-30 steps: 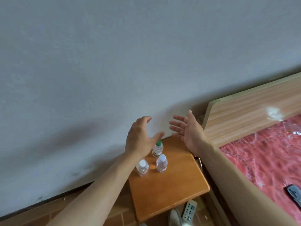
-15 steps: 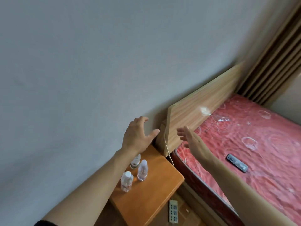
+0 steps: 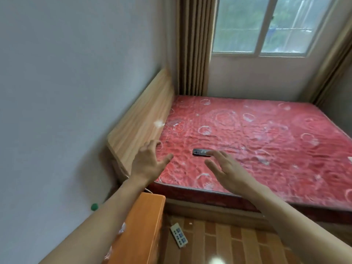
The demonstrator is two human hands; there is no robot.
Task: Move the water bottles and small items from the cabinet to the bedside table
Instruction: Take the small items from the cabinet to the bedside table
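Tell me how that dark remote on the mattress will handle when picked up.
The remote looks slim and rigid, so probably light and stiff. Lying flat on the soft quilted mattress, it shouldn't roll, though its low profile may make getting fingers underneath awkward.

Remote (image 3: 201,152) alone on open red mattress (image 3: 266,141)

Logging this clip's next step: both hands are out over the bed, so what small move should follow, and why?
Probably the right hand reaches on and closes on the dark remote control on the red mattress. Its open fingertips already overlap the remote's near end, the left hand is open too, and the orange bedside table is close.
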